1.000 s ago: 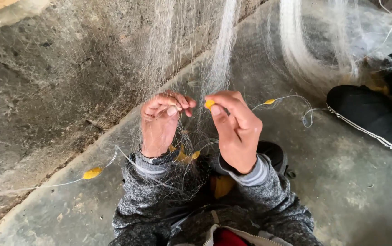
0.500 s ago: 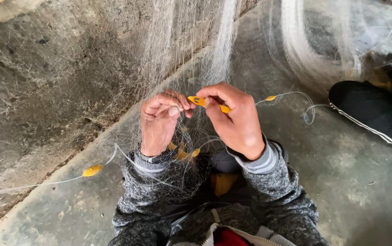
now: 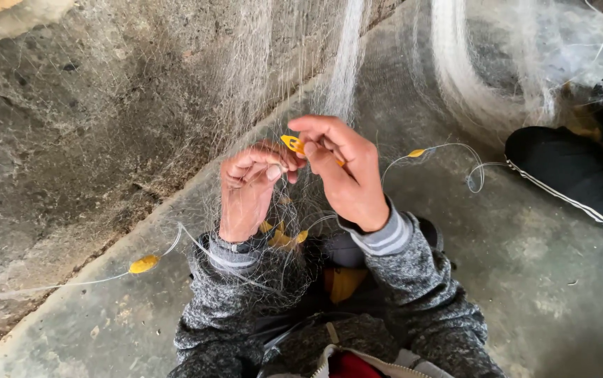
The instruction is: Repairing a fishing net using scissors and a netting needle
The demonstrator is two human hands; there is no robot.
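Fingers of the right hand (image 3: 349,178) are pinched shut on a flat yellow plastic netting needle (image 3: 293,144), its pointed tip aimed at the left hand (image 3: 249,187). Left-hand fingers are curled closed, gripping fine translucent monofilament fishing net (image 3: 273,84) draped against a rough concrete wall (image 3: 84,126). One oval yellow float (image 3: 143,264) lies on the smooth floor (image 3: 525,280).

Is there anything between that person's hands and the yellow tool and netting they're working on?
Nothing visible stands between. The right hand already pinches the yellow netting needle, and the left hand grips the fine white net, which drapes over both hands and forearms.
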